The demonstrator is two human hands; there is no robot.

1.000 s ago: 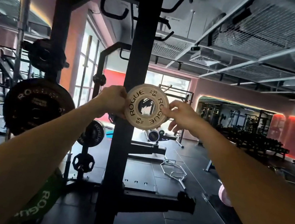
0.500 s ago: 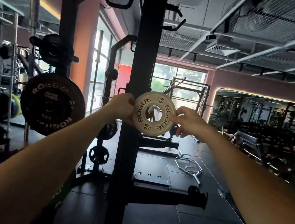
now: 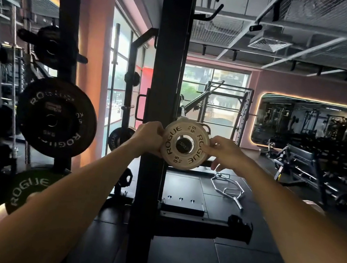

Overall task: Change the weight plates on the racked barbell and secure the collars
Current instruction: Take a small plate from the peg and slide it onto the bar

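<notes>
1. With both hands at arm's length, I grip the small white plate (image 3: 185, 146): left hand (image 3: 148, 138) curled on its left rim, right hand (image 3: 224, 152) pinching the right rim.
2. Holding it by opposite edges keeps the plate square, which I judge matters for sliding the bore along a sleeve.
3. Between my hands, the plate's hole is filled by a dark bar end (image 3: 183, 145), so it seems threaded on.
4. It sits just right of the black rack upright (image 3: 164, 85).
5. Well off left hangs a black bumper plate (image 3: 57, 118); no collar is visible.
</notes>
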